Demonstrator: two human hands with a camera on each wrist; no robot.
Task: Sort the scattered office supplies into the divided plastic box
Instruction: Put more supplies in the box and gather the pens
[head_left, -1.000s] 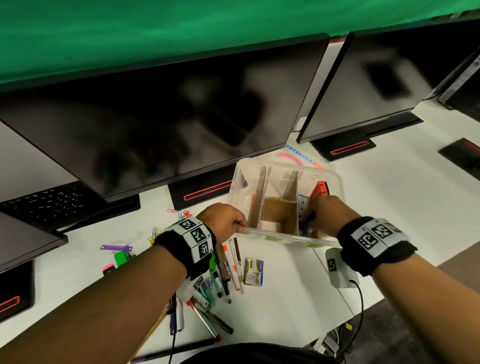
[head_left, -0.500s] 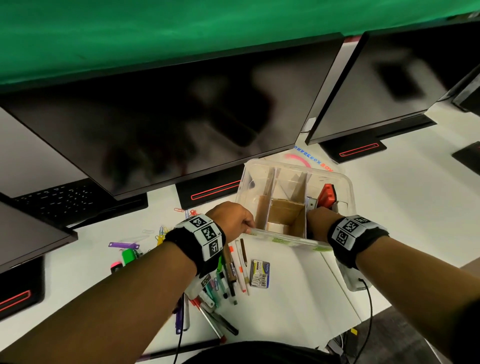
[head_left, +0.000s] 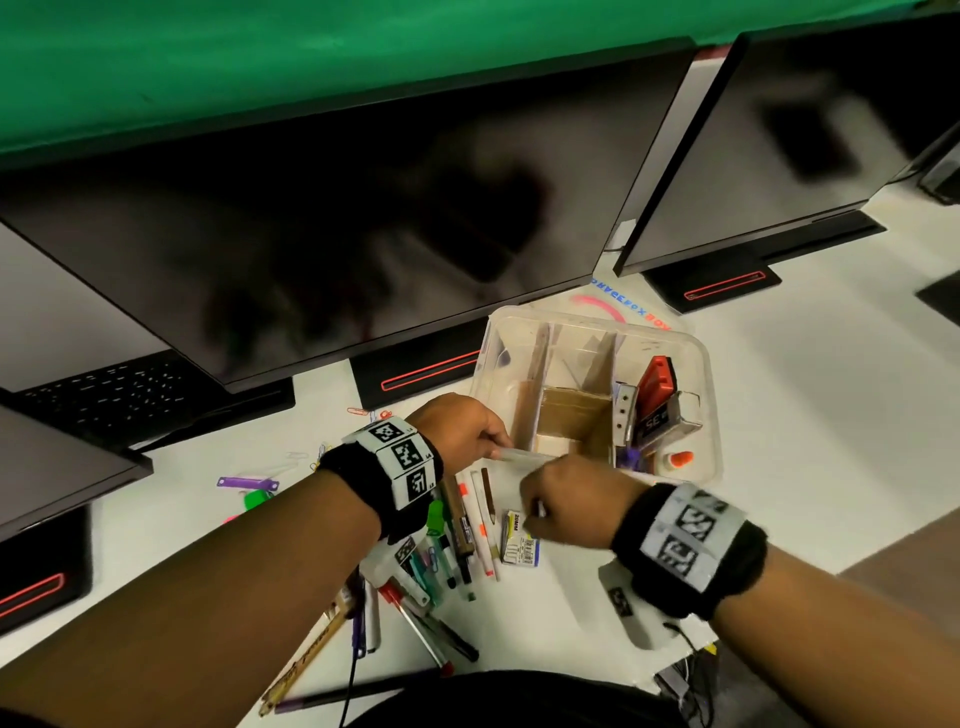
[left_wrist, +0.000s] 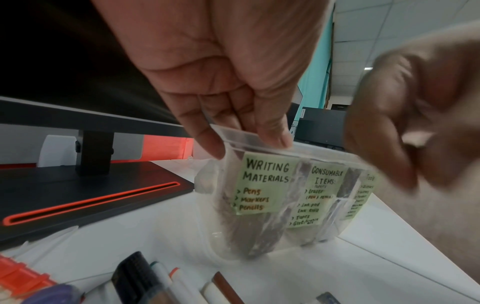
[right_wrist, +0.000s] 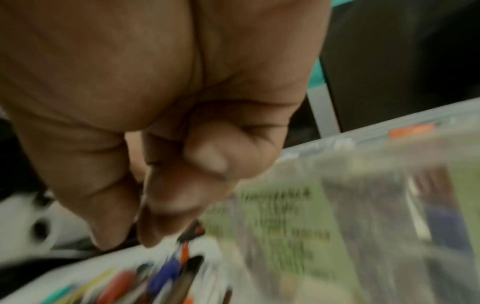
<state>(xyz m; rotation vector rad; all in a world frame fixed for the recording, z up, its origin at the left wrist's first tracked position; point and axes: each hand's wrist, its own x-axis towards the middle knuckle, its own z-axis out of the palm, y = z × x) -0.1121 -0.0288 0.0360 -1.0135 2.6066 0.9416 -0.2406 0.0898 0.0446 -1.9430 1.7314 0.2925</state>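
Note:
The clear plastic box (head_left: 702, 364) with cardboard dividers stands on the white desk. Green labels (left_wrist: 265, 185) on its front wall read writing materials, consumable items and tools. My left hand (head_left: 467, 431) pinches its near left rim, thumb outside and fingers over the edge (left_wrist: 246, 144). My right hand (head_left: 566, 499) hovers just before the front wall, above a small staples box (head_left: 519, 543). Its fingers are curled, with nothing visible in them (right_wrist: 127, 236). A red stapler (head_left: 657, 384) and a glue bottle (head_left: 675, 460) lie in the right compartment. Pens and markers (head_left: 462, 535) lie scattered below my left wrist.
Two dark monitors (head_left: 363, 234) lean over the desk behind the box. A keyboard (head_left: 104, 395) sits far left. A purple tag (head_left: 247, 483), a green highlighter (head_left: 257, 500) and paper clips (head_left: 363, 413) lie left of my hand. The desk edge runs at the lower right.
My right hand has come out of the box's right compartment and moved left, over the front rim towards the staples box. My left hand keeps its hold on the rim.

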